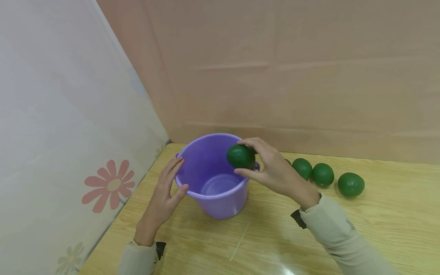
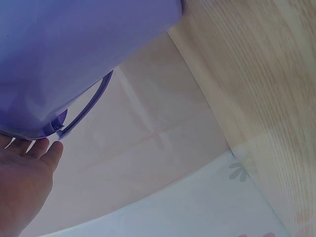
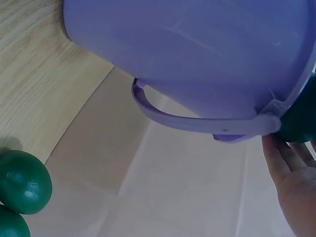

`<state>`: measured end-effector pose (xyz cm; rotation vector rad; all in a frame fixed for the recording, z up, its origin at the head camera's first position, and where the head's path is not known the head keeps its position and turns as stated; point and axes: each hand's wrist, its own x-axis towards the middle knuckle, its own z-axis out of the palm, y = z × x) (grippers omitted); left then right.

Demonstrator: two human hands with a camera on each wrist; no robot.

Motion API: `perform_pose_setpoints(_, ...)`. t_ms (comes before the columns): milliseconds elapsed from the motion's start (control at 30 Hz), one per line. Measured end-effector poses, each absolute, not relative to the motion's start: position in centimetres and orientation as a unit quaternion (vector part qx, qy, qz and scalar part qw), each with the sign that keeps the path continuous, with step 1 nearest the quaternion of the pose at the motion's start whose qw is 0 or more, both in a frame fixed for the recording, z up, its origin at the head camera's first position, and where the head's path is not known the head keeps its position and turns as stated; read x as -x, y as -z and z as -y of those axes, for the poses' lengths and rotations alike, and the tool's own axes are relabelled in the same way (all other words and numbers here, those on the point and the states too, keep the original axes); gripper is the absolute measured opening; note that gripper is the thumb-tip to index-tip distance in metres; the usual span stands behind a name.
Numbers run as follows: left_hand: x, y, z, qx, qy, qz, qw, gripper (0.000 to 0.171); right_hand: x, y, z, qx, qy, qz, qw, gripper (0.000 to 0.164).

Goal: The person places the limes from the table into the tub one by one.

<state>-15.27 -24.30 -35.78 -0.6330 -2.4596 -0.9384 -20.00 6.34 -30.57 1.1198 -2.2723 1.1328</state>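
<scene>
A purple bucket (image 1: 221,206) with a handle (image 3: 197,123) stands upright on the wooden table. My left hand (image 1: 165,194) rests on its left rim, fingers fairly straight and thumb at the near side; in the left wrist view that hand (image 2: 24,182) has its fingertips right at the rim. With my right hand (image 1: 271,168) I hold a dark green avocado (image 1: 240,156) between thumb and fingers, over the bucket's right rim. Part of this avocado (image 3: 302,116) shows beyond the rim in the right wrist view. The bucket's visible floor (image 1: 220,185) is bare.
Right of the bucket lie several more avocados (image 1: 323,175), one partly hidden behind my right hand, and a separate one (image 1: 350,184) farthest right. A white wall covering with flowers (image 1: 113,185) borders the table's left; a tan covering (image 1: 292,95) rises behind.
</scene>
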Motion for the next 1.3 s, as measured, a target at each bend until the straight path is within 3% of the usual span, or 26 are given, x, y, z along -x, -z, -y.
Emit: perform_pose_setpoints(1300,15.2,35.6,24.1,0.228,0.332,0.889,0.220,0.061,21.1,30.3,-4.6,-0.387,-0.310,0.866,0.065,0.054)
